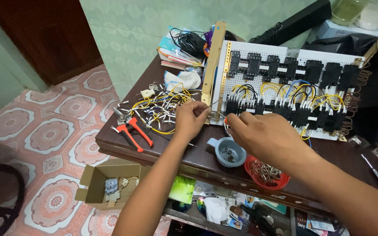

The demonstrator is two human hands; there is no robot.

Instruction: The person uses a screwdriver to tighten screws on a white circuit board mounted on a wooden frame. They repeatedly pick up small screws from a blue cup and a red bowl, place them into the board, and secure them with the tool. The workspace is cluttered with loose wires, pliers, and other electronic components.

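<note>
Two hands work at a board full of wires.

Near: one round blue cup [228, 151] and one red bowl [265, 173]. The left hand [190, 119] pinches the white pegboard's [281, 81] brass rail [221, 87]; the right hand [265, 136] curls beside it, and I cannot tell its grip. Two red-handled pliers [132, 133] lie left.

This looks like a home electrical workbench: a dark wooden table [119, 140] on patterned pink floor tiles [53, 131] carries a white perforated board of black relay sockets [285, 83], loose yellow wires [162, 107], and red-handled pliers [132, 131].
</note>
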